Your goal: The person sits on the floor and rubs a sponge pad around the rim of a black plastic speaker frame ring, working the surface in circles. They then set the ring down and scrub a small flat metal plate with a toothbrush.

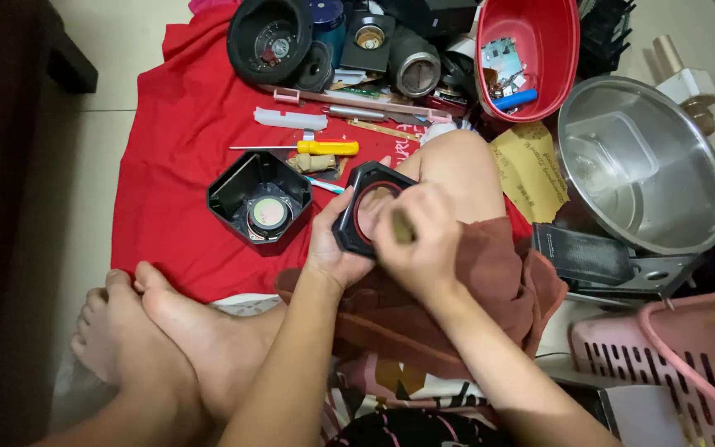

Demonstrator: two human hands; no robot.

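The left hand [333, 248] clamps the light, stiff black frame [366, 207] by its 7 o'clock edge, while the right hand [419, 240] pinches a small pad [401, 225] against its ring.

Two bare forearms enter from the bottom centre of the frame, no sleeves, no watch, no bracelets visible. Left hand [334, 248] and right hand [417, 244] bare, no gloves, no rings seen; the right one is motion-blurred, nails too blurred to tell. Rust-brown shorts [490, 290] of soft crumpled cloth, centre right, bunched up over the thigh. Bare knee [457, 170] above them, centre frame. Patterned garment [407, 389], pinkish with dark and white patches, bottom centre. Both feet [151, 331] bare, lower left, no socks or shoes.
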